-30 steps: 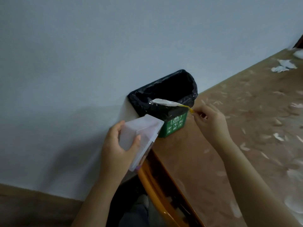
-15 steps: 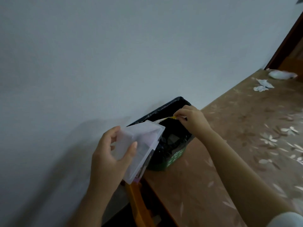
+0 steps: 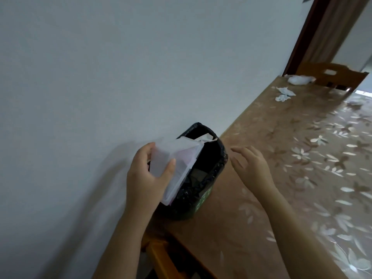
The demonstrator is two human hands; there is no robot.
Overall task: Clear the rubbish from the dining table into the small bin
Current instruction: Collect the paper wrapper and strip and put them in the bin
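**poster1:** While the left hand [image 3: 148, 178] grips that clear plastic container [image 3: 177, 162], thumb on the near face and fingers wrapped round the back, it's tipped right over the small bin [image 3: 203, 174]. Lower edge hangs over the bin's mouth. Can't tell if it actually touches the rim.

**poster2:** And the right hand [image 3: 251, 168]?

**poster1:** Empty, fingers loosely spread, hovering just beside the bin over the tabletop [image 3: 251, 228]. Not touching anything as far as I can see.

**poster2:** Where's the bin sitting?

**poster1:** Near corner of the tabletop, up against the white wall [image 3: 120, 77]. Black liner bag folded over the rim, bit of green body showing underneath. A pale wrapper [image 3: 206, 137] pokes up at the far rim, and there's dark stuff inside, too murky to make out.

**poster2:** More rubbish around?

**poster1:** Yep, crumpled white tissues [image 3: 284, 94] at the far end of the tabletop, well apart from the bin, plus a bigger white wad [image 3: 300, 79] just beyond them, by a wooden chair back [image 3: 332, 76].
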